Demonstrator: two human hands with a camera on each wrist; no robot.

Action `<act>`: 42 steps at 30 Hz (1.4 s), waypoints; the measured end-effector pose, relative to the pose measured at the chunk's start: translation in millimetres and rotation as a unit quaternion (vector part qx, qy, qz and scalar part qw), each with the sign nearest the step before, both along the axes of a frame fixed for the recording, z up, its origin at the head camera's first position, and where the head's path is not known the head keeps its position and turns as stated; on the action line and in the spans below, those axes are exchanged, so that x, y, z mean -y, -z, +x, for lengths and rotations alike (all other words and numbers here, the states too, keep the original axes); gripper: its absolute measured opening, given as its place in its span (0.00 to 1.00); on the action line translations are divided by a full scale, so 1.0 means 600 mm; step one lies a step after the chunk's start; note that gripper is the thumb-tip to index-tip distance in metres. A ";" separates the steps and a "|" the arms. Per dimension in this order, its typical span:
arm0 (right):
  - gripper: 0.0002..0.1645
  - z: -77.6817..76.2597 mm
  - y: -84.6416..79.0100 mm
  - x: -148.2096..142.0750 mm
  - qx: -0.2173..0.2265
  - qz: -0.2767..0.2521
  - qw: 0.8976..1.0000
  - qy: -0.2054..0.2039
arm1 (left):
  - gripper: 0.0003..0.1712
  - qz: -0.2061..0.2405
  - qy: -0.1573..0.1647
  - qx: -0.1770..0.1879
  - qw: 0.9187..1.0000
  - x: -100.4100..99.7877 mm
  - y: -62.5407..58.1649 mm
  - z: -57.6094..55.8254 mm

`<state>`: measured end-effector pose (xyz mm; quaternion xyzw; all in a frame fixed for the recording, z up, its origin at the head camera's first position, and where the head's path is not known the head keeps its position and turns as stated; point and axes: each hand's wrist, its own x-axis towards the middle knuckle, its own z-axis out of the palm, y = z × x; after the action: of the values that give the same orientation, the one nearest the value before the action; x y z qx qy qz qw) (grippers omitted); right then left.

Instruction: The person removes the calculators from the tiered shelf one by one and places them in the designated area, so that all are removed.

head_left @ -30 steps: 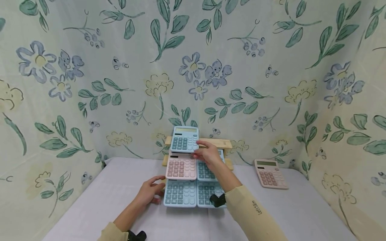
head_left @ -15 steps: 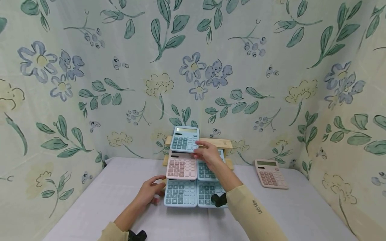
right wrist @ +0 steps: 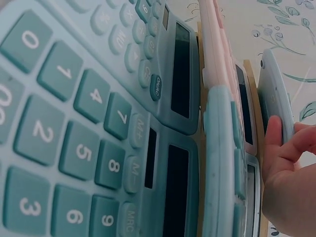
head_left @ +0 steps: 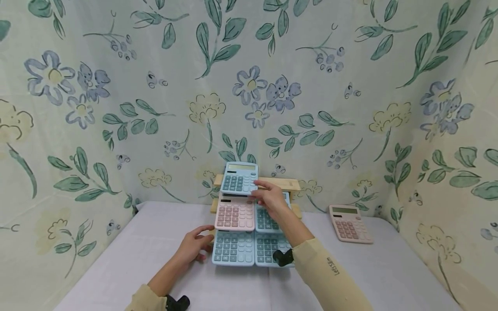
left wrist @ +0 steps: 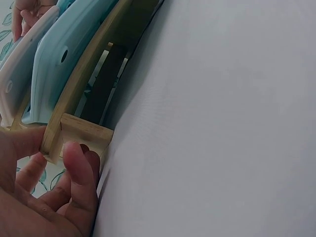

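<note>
My right hand (head_left: pixel 272 201) pinches the right edge of a light blue calculator (head_left: pixel 239 178) at the left of the top tier of a wooden display rack (head_left: pixel 280 184). In the right wrist view, one finger (right wrist: pixel 273 131) lies against that calculator's back. My left hand (head_left: pixel 192 246) is at the rack's lower left end; in the left wrist view its thumb and fingers grip the wooden end piece (left wrist: pixel 86 129). The middle tier bears a pink calculator (head_left: pixel 234 214) and a blue calculator (head_left: pixel 266 220), partly hidden by my right hand. Two more blue calculators (head_left: pixel 233 249) lie side by side on the bottom tier.
Another pink calculator (head_left: pixel 350 224) lies apart on the white-covered table (head_left: pixel 155 229), to the right of the rack. Floral cloth (head_left: pixel 175 86) hangs close behind the rack and along both sides. My right forearm (head_left: pixel 327 268) crosses in front of the rack's right side.
</note>
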<state>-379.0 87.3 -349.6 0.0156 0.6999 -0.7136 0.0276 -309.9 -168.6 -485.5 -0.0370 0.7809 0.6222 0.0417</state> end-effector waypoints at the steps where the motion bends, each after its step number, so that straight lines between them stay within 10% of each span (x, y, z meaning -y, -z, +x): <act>1: 0.26 0.000 0.000 -0.001 -0.001 -0.002 1.000 0.000 | 0.25 0.000 0.000 0.001 1.000 0.000 0.000 0.000; 42: 0.28 0.038 -0.034 -0.070 -0.041 -0.029 0.998 -0.039 | 0.25 0.005 0.003 0.001 1.000 -0.002 -0.005 0.006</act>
<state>-356.1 129.3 -329.4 -0.0412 0.6794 -0.7321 0.0273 -306.4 -167.4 -482.2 -0.0352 0.7780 0.6258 0.0438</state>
